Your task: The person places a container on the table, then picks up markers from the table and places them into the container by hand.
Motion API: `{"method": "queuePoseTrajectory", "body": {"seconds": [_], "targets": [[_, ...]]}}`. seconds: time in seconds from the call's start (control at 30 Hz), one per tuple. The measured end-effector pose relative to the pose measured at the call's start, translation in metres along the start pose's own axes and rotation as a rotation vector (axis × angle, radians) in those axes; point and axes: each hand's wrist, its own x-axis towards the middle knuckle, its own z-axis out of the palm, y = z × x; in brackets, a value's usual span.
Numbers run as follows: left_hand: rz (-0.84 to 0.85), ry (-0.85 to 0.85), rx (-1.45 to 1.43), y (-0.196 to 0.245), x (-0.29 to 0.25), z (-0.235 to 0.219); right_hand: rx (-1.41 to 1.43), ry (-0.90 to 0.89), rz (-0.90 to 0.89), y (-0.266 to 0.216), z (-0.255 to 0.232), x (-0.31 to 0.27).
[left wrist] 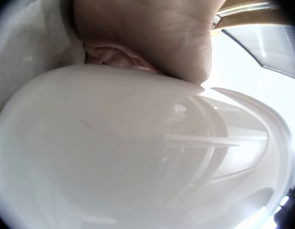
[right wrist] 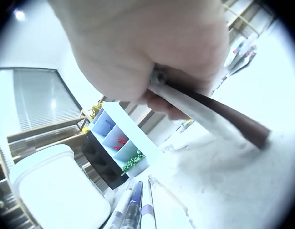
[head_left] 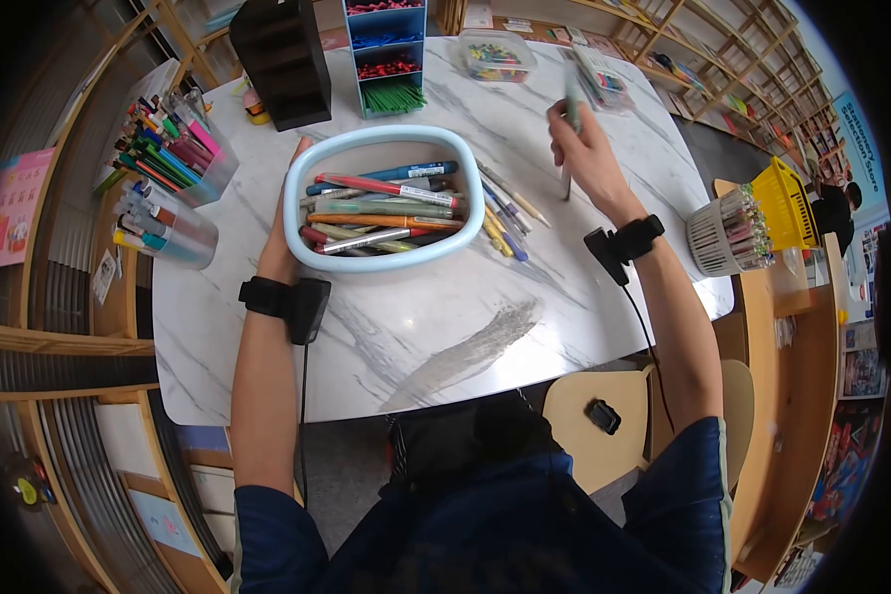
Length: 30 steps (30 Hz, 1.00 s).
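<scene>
A white plastic box with a light-blue rim [head_left: 472, 223], full of pens and markers [head_left: 386, 208], stands on the marble-patterned table. My left hand [head_left: 281, 233] lies along the box's left outer side, its fingers mostly hidden there; in the left wrist view the palm [left wrist: 152, 36] is against the white wall [left wrist: 100, 138]. To the right of the box, my right hand [head_left: 589, 158] grips pens above the table. The right wrist view shows a dark brown pen [right wrist: 233, 119] and a whitish pen [right wrist: 200, 110] sticking out of that fist. Several loose pens [head_left: 505, 213] lie between box and right hand.
Clear cups of pens [head_left: 173, 228] stand at the left. At the back are a black holder [head_left: 279, 64], a blue tiered organizer [head_left: 384, 59], a small clear tub [head_left: 495, 54] and a pen pack [head_left: 601, 79]. A white basket of pens [head_left: 728, 233] sits at the right edge.
</scene>
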Motion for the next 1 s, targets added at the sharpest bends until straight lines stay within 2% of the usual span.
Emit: {"method": "queuePoseTrajectory", "body": {"seconds": [0.03,0.07,0.1,0.17,0.27,0.37,0.5,0.9,0.97,1.0], "targets": [[-0.002,-0.002,-0.001,0.000,-0.001,0.001,0.232,0.091,-0.042,0.001,-0.001,0.000],[-0.005,-0.003,-0.002,0.001,-0.002,0.002,0.339,0.123,-0.110,0.004,-0.001,-0.001],[-0.007,-0.005,-0.003,0.001,-0.003,0.003,0.339,0.123,-0.110,0.008,-0.001,-0.001],[-0.010,-0.008,-0.004,0.002,-0.005,0.004,0.362,0.249,-0.174,0.011,0.001,-0.005],[-0.017,-0.012,-0.004,0.002,-0.007,0.005,0.397,0.283,-0.161,0.011,0.004,-0.010],[-0.025,-0.018,-0.007,0.002,-0.007,0.006,0.314,0.245,-0.167,0.016,0.005,-0.012],[-0.031,-0.021,-0.014,0.003,-0.007,0.005,0.340,0.219,-0.157,0.017,0.012,-0.014],[0.033,-0.075,0.067,-0.011,0.028,-0.017,0.298,0.151,-0.008,0.016,0.019,-0.014],[0.133,-0.409,-0.007,-0.019,0.048,-0.024,0.238,0.149,-0.019,0.007,0.013,-0.011],[0.136,-0.400,-0.017,-0.021,0.063,-0.026,0.261,0.149,-0.030,-0.002,0.012,-0.008]]}}
